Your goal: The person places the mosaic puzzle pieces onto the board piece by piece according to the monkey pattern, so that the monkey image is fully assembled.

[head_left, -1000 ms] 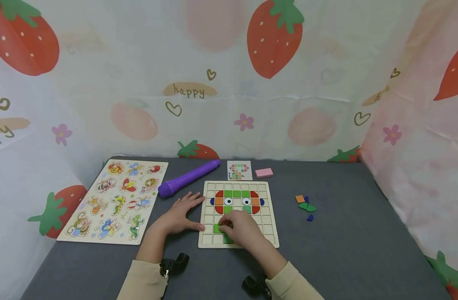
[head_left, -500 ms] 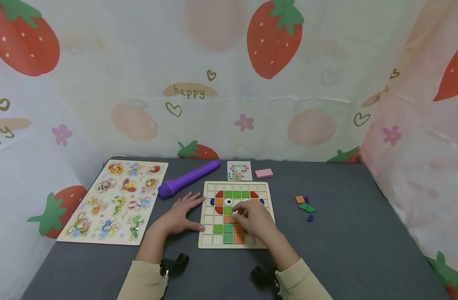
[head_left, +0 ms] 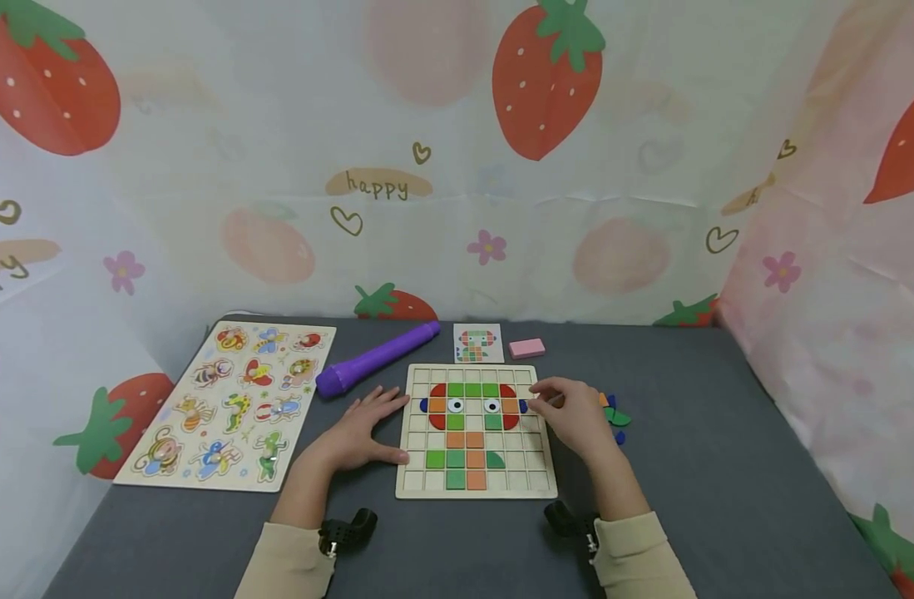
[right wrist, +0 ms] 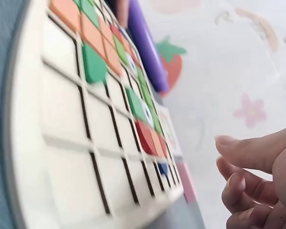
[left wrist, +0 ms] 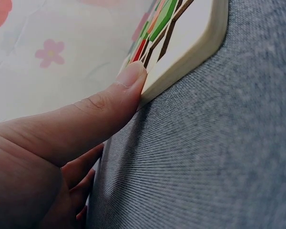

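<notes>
A square wooden grid board lies on the dark table, with red, green, orange and blue tiles and two round eye pieces set in its cells. A green quarter-round tile sits in a lower cell, also visible in the right wrist view. My left hand rests spread at the board's left side, and in the left wrist view its thumb touches the board's edge. My right hand hovers over the board's right edge. Its fingers are loosely bent, with nothing between thumb and fingertips in the right wrist view.
Several loose tiles, among them a green one, lie right of the board, partly behind my right hand. Behind the board are a pattern card, a pink block and a purple microphone-shaped stick. An insect puzzle board lies left.
My right hand has moved rightward from the board's lower middle to its right edge, uncovering orange tiles and the green quarter-round tile. The left hand has stayed in place.
</notes>
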Demonstrator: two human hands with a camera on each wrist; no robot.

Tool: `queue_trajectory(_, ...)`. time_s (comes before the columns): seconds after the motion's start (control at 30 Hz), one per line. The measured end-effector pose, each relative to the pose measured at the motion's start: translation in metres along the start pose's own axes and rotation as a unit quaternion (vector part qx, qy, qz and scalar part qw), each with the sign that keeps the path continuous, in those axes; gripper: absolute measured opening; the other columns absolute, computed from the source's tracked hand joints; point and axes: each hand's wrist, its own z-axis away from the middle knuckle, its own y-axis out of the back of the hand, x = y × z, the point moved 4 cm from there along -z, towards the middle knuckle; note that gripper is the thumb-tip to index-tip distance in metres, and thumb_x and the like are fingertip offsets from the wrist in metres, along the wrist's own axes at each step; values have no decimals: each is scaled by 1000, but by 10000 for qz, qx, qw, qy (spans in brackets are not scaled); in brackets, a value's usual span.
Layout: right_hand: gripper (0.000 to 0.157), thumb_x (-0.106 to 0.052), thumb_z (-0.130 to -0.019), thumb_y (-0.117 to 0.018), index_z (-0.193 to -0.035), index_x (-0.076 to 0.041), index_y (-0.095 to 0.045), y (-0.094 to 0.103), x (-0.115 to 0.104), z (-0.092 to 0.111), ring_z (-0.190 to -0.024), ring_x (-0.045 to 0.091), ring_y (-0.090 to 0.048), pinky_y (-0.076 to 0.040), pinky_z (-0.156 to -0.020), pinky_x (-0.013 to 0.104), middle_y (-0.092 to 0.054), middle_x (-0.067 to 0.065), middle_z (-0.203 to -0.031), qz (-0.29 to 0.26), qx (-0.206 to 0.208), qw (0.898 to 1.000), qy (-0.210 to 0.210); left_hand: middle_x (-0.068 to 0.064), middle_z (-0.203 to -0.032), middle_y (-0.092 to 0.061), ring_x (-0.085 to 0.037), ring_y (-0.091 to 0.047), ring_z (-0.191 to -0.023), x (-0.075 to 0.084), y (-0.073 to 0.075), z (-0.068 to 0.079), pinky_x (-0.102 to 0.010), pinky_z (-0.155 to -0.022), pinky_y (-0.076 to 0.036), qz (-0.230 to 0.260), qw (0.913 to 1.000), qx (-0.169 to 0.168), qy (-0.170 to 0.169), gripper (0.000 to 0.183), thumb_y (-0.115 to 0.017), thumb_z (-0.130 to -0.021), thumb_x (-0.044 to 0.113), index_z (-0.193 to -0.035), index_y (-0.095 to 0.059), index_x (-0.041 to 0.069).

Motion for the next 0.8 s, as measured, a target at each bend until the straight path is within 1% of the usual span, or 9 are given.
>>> queue_trajectory(0.17, 24, -20, -94, -73, -115, -9, -75, 17, 15, -2, -88, 24, -66, -55, -66, 32, -71, 7, -99, 10, 199, 9997, -141, -8, -168, -24, -36, -7, -157, 1, 0, 1, -64, -124, -7, 2, 10000, -4, 3, 98, -84, -78, 51, -158, -37, 23)
queue_trajectory(0.33, 27, -21, -93, -75, -118, -9, -74, 34, 35, -1, -95, 26, -65, -56, -75, 38, -72, 10, -107, 102, 263, 9991, -331, -7, -168, -23, -36, -6, -157, 0, -1, 1, -63, -125, -6, -20, 10000, -17, 36, 98, -84, -77, 51, -159, -36, 24)
queue_trajectory(0.43, 29, -21, -92, -76, -118, -8, -73, 46, 47, 1, -96, 28, -63, -55, -76, 39, -72, 13, -110, 160, 290, 9983, -472, -10, -168, -24, -38, -8, -156, 1, -1, 0, -65, -124, -7, -33, 10000, -3, -40, 98, -83, -78, 51, -159, -36, 22)
queue_trajectory(0.57, 31, -22, -92, -76, -119, -7, -73, 58, 62, 2, -100, 31, -64, -54, -76, 41, -73, 13, -110, 196, 238, 9981, -537, -11, -167, -24, -39, -8, -156, 2, 0, 0, -66, -123, -7, -23, 10000, 25, -81, 98, -83, -78, 50, -159, -36, 21)
queue_trajectory(0.67, 33, -21, -92, -76, -121, -6, -72, 62, 72, 3, -106, 34, -66, -56, -83, 46, -73, 15, -113, 190, 134, 9980, -595, -10, -168, -24, -38, -7, -157, 1, 1, 0, -64, -124, -7, -21, 10000, 29, -50, 98, -83, -78, 50, -159, -36, 21)
queue_trajectory(0.8, 33, -18, -90, -77, -120, -5, -72, 66, 83, 6, -110, 38, -65, -55, -87, 52, -72, 19, -116, 243, 36, 9959, -869, -10, -168, -24, -38, -7, -157, -1, 1, 0, -64, -124, -6, -8, 10000, 24, -64, 98, -83, -78, 51, -159, -36, 21)
